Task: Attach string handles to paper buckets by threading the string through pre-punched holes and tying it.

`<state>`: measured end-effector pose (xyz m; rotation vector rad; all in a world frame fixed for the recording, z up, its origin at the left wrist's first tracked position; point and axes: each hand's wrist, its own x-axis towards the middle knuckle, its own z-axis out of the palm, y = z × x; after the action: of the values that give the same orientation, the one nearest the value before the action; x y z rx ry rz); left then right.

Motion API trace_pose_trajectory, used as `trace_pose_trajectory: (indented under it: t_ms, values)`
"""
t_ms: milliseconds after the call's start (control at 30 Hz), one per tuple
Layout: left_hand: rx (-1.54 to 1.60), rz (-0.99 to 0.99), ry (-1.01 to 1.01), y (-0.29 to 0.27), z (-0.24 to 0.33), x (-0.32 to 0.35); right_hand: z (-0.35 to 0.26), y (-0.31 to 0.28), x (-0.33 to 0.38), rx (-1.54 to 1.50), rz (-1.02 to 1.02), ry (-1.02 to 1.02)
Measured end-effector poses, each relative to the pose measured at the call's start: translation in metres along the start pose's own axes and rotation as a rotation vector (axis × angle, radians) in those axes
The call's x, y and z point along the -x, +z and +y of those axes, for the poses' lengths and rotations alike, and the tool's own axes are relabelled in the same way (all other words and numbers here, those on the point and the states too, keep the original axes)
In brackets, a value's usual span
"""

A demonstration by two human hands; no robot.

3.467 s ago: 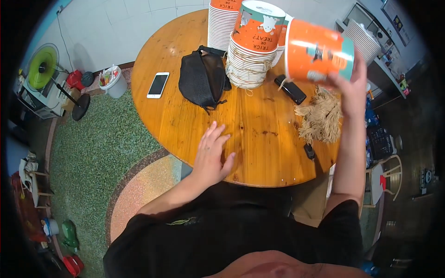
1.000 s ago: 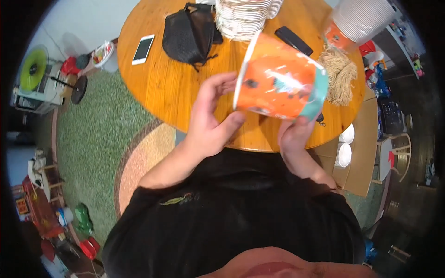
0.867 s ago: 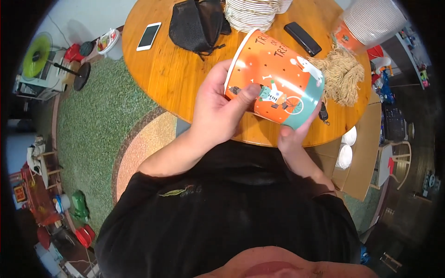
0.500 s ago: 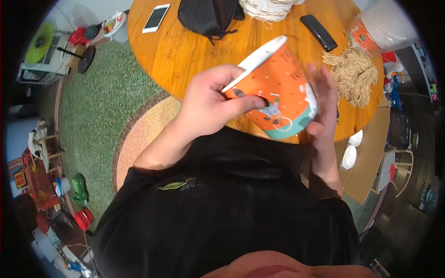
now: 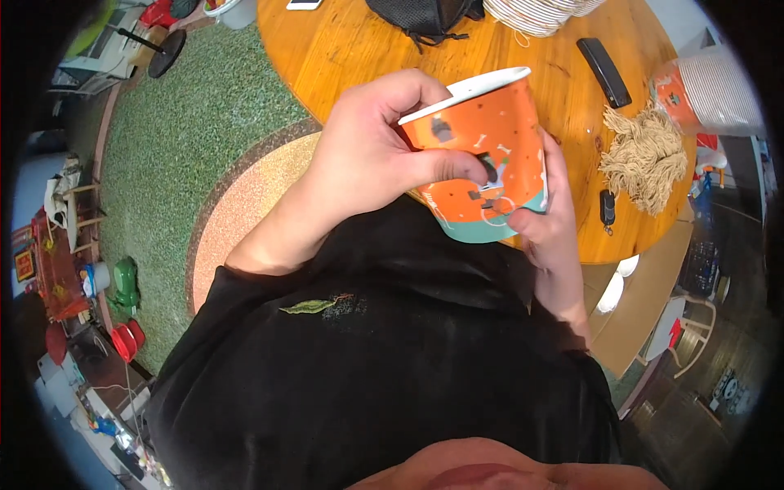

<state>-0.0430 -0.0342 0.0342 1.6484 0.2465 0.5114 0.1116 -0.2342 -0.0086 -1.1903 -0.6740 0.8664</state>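
Holding an orange paper cup [image 5: 482,155] close to the chest, both hands are closed on it above the near edge of the round wooden bench [image 5: 351,49]. The left hand [image 5: 367,159] wraps the side of the cup from the left, with the thumb pressed on its printed wall and the fingers curled at the white rim. The right hand [image 5: 551,216] supports the teal bottom part from the right, with its fingertips bent onto the wall. The cup lies tilted, almost on its side: its long axis runs from the rim at upper left to the base at lower right, so the opening faces the left hand and the base is nearer to the right one. Farther on the bench, a bundle of tan string [image 5: 645,159] lies to the right, beside a small dark key fob [image 5: 607,208]. Beyond it are a black remote [image 5: 604,72], a stack of cups [image 5: 706,86], a pile of white lids [image 5: 539,12] and a black pouch [image 5: 420,15].
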Motion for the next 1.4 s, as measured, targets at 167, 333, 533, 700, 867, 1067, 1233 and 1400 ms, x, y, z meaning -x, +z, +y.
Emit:
trace_pose_trajectory:
  t_ms: [167, 333, 533, 700, 867, 1067, 1233, 1400]
  values:
    - [-0.093, -0.101, 0.030, -0.024, 0.002, -0.001, -0.001, 0.012, 0.003, -0.250, 0.073, 0.121]
    - [0.133, -0.151, -0.115, -0.023, 0.008, 0.000, 0.010, 0.015, 0.007, -0.276, 0.072, 0.096]
    - [0.080, -0.234, 0.083, -0.019, 0.020, 0.007, 0.024, 0.007, 0.013, -0.151, 0.082, -0.112]
    - [-0.013, -0.269, 0.107, -0.019, 0.022, 0.018, 0.026, 0.010, 0.017, -0.109, 0.070, -0.149]
    - [-0.118, -0.306, 0.192, -0.018, 0.015, 0.014, 0.040, 0.006, 0.020, -0.022, 0.080, -0.199]
    - [-0.080, -0.299, 0.055, -0.019, 0.009, 0.017, 0.041, 0.009, 0.021, -0.110, 0.112, -0.119]
    - [-0.050, -0.288, 0.162, -0.018, 0.010, 0.013, 0.041, 0.012, 0.020, -0.192, 0.135, -0.085]
    - [0.046, -0.248, 0.055, -0.009, 0.017, 0.015, 0.042, 0.011, 0.022, -0.232, 0.193, -0.097]
